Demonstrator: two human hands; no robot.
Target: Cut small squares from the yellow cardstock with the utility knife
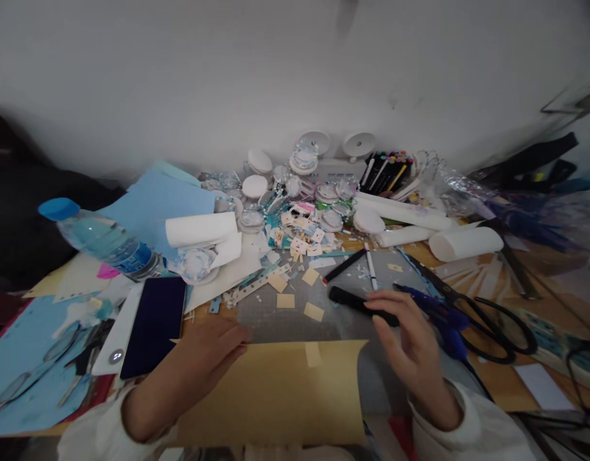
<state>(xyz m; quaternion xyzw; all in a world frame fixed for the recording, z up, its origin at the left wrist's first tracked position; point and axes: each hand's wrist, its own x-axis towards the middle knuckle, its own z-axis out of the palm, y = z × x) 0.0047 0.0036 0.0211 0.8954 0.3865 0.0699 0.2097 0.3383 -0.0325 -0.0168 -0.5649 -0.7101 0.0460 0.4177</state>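
A tan sheet of paper (pixel 285 390) lies in front of me on a grey cutting mat (pixel 295 314). My left hand (pixel 205 358) rests flat on the sheet's left upper corner, fingers together and stretched out. My right hand (pixel 407 339) hovers beside the sheet's right edge, fingers spread and slightly curled, holding nothing. Its fingertips are close to a black cutter-like tool (pixel 359 302) lying on the mat. Small tan paper squares (pixel 314 312) lie scattered above the sheet.
A dark phone (pixel 153 323) lies to the left, a water bottle (pixel 102 240) on its side beyond it. Black scissors (pixel 487 314) and a blue glue gun (pixel 439 317) lie to the right. White paper rolls (pixel 465 243), markers (pixel 388 169), round white discs and scraps crowd the back.
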